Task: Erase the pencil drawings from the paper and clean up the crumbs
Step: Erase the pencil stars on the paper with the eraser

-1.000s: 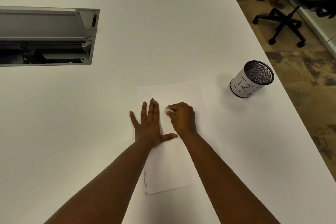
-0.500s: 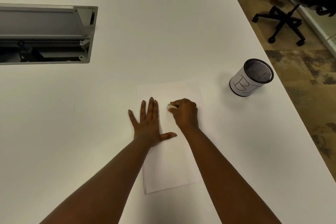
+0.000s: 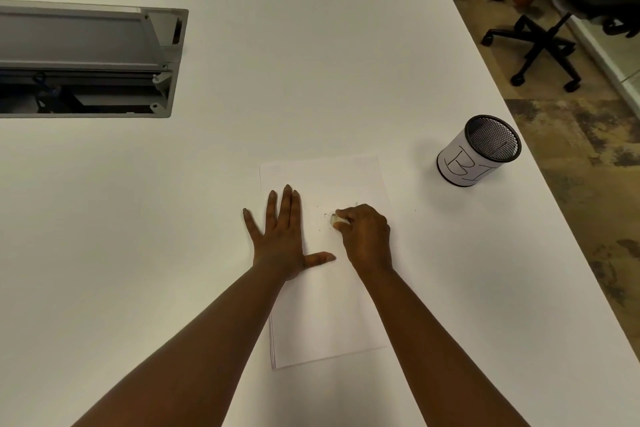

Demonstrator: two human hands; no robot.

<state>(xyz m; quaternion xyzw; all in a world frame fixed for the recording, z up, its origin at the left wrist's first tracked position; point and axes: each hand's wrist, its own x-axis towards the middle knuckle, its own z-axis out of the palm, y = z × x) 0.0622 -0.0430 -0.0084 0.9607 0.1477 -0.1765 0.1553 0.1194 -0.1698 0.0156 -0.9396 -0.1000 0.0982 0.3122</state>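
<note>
Left hand [image 3: 278,241] lies flat, fingers straight and spread, thumb out to the side, pressing on the left edge of the paper [image 3: 325,305]; its little finger reaches past that edge onto the table [image 3: 173,218]. Right hand [image 3: 367,239] is curled, fingertips pinching a small pale eraser [image 3: 335,220] that touches the sheet near its middle. A few dark crumbs [image 3: 320,227] lie on the sheet just left of the eraser (faint pencil mark beside them, too small to read). Paper sits lengthwise, its near edge close to the table's near edge. Bare tabletop on both sides. Mesh cup [image 3: 479,151] stands upright to the right, near the table's right edge. Open grey cable tray [image 3: 86,59] is set in the far left.
</note>
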